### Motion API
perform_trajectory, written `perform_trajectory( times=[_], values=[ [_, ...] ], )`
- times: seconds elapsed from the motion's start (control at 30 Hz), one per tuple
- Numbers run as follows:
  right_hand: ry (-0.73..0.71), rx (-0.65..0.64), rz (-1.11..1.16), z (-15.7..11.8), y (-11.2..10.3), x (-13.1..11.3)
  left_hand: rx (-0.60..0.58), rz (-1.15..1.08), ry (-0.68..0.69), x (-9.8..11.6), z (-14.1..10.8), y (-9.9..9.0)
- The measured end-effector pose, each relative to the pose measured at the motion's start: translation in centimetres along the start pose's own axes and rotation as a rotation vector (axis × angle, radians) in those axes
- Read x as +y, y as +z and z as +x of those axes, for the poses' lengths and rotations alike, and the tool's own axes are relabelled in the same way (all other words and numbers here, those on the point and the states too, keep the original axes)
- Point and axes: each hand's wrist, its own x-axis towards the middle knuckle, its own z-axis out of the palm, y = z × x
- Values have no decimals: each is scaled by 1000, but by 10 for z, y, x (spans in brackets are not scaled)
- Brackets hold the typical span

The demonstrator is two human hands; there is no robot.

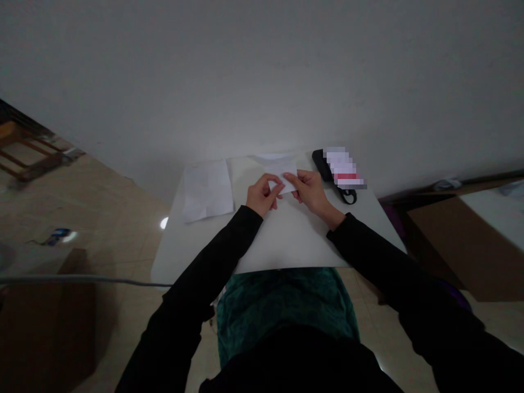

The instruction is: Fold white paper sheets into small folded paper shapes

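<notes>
A small piece of white paper (pixel 290 184) is held up between my two hands above the white table (pixel 282 240). My left hand (pixel 263 194) pinches its left side, thumb and forefinger together near the lower edge. On the right, my right hand (pixel 310 190) grips the same paper with the thumb on top and the fingers beneath. Left of my hands, a larger white sheet (pixel 207 191) with faint creases lies on the tabletop. Another pale sheet (pixel 272 156) shows partly behind the held paper, at the table's far edge.
A black case (pixel 322 164) with a strap loop and a blurred-out item (pixel 344 166) lie at the table's back right. The wall (pixel 262 82) borders the far edge. A cable (pixel 90 279) runs in from the left. Cardboard boxes (pixel 462 240) stand at the right.
</notes>
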Motion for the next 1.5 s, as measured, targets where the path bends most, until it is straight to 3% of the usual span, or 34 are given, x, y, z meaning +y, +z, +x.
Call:
perform_trajectory(
  times=[0.2, 0.33, 0.53, 0.77, 0.9, 1.0, 1.13, 1.27, 1.43, 1.5],
  values=[
    [-11, 120, -57, 1, -1, 1, -99, -164, -26, -6, 3, 3],
    [5, 116, -34, 2, -2, 2, -219, -180, -47, 0, 4, -1],
    [53, -11, -99, 3, -6, 1, 4, -157, -28, 1, 9, -9],
    [42, -25, 24, 10, -4, 12, -68, -38, -24, -13, 12, -15],
    [77, -25, 46, 10, -4, 13, 26, -51, 51, -14, 14, -15],
    [144, -39, 43, 9, -4, 12, 61, -39, 16, -12, 18, -19],
    [133, -4, 44, 6, -1, 9, -87, -53, -84, 0, 19, -29],
    [57, -76, 36, -13, -1, 2, -178, -28, -167, 19, -7, -38],
    [115, -304, -131, -70, -6, -3, -160, 95, -262, 41, -80, -40],
    [64, -362, -261, -92, -7, -2, -195, 255, -252, 46, -109, -40]
  ],
)
